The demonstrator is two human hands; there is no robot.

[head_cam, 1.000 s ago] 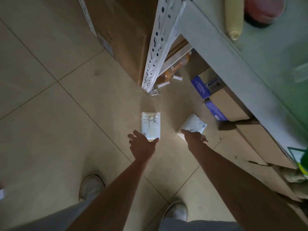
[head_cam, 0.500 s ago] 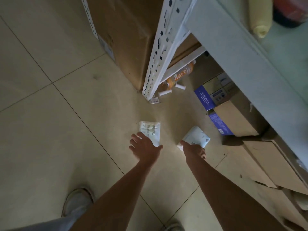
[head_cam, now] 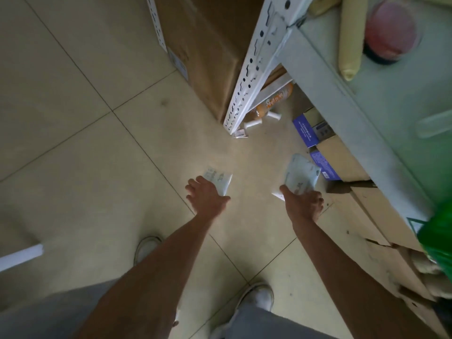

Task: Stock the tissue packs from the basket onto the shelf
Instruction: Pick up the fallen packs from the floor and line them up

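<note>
Left hand (head_cam: 208, 198) grasps tissue pack (head_cam: 220, 179), right hand (head_cam: 303, 204) grasps second pack (head_cam: 302, 171), beside shelf (head_cam: 342, 101); likely light, soft, slippery: hold across the middle

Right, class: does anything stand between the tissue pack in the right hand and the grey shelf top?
Nothing visible does. The right hand holds its tissue pack in open air, beside the front edge of the shelf. On the shelf top a cream roll and a red-lidded jar lie farther along, leaving bare surface nearer the pack.
</note>
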